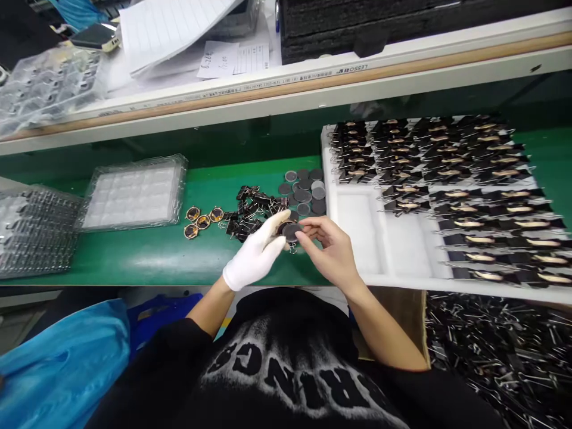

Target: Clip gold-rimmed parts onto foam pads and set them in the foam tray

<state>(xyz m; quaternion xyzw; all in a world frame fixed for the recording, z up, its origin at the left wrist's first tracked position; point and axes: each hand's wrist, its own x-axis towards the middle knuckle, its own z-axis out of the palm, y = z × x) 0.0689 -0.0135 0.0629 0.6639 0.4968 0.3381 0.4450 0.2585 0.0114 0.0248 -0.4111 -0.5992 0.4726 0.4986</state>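
Observation:
My left hand (pixel 258 250), in a white glove, is closed around a small round piece that its fingers mostly hide. My right hand (pixel 328 247), bare, pinches the edge of a dark round disc (pixel 292 232), which overlaps the piece in the left hand. A clip's wire handles (pixel 292 248) show just below the disc. Behind the hands lies a heap of black binder clips (pixel 250 208). Several loose dark discs (pixel 304 185) are spread to its right. Left of the clips sit several gold-rimmed round pieces (pixel 202 221) with dark mottled centres.
On the right, a white foam tray (pixel 357 232) carries rows of clipped pieces (pixel 451 161). Clear plastic trays (pixel 134 193) lie at left beside a stack of trays (pixel 38 229). A shelf edge (pixel 286 89) spans the back. Many binder clips (pixel 500 345) fill the lower right.

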